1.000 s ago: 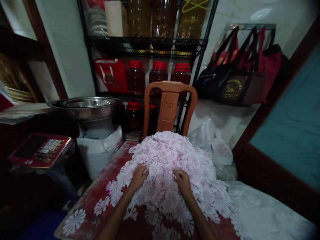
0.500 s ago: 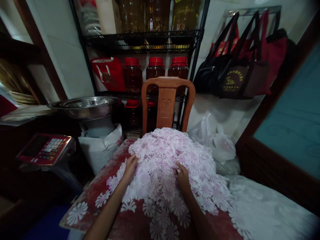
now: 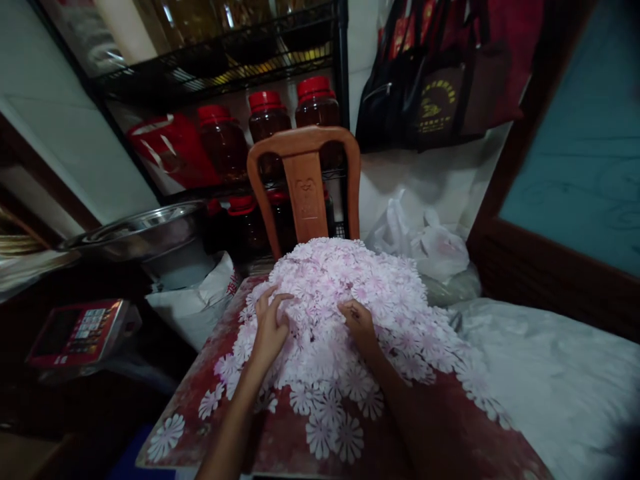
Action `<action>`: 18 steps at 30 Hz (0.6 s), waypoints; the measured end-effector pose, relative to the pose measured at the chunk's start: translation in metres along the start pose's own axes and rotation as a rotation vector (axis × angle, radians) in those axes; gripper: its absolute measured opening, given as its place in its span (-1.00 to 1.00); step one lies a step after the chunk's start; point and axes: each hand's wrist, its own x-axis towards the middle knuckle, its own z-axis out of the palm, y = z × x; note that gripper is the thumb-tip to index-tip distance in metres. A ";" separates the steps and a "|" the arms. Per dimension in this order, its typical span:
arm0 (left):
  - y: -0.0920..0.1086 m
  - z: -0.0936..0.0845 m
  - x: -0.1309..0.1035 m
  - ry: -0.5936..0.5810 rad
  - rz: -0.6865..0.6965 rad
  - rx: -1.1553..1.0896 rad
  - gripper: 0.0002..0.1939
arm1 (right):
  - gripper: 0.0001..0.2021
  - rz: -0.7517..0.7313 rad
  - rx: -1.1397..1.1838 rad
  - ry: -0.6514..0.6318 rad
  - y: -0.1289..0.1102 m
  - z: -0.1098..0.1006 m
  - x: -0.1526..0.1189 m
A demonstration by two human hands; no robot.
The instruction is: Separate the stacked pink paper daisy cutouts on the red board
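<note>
A heap of flat white and pale pink flower cutouts (image 3: 320, 280) covers much of the red table (image 3: 200, 373). On the heap's left side is my left hand (image 3: 273, 327), its fingers apart and nothing visible in them. My right hand (image 3: 359, 323) is over the middle of the heap, with thumb and fingers pinched together. What lies between those fingertips, if anything, is too small to tell. Single cutouts lie apart near the front left, among them a flower cutout (image 3: 167, 437) by the table corner.
A carved wooden chair (image 3: 307, 187) stands behind the table, before a rack of red-lidded jars (image 3: 265, 117). To the left are a digital scale (image 3: 77, 333) and a metal basin (image 3: 150, 230). At right lie plastic bags (image 3: 440, 250) and a large pale sack (image 3: 545, 373).
My left hand has moved inward and its fingers have spread. The right hand stays pinched over the heap. My view has tilted and shifted.
</note>
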 end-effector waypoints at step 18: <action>-0.013 0.088 -0.023 -0.322 -0.497 -0.837 -0.52 | -0.68 -0.032 -0.082 -0.090 -0.012 0.000 -0.008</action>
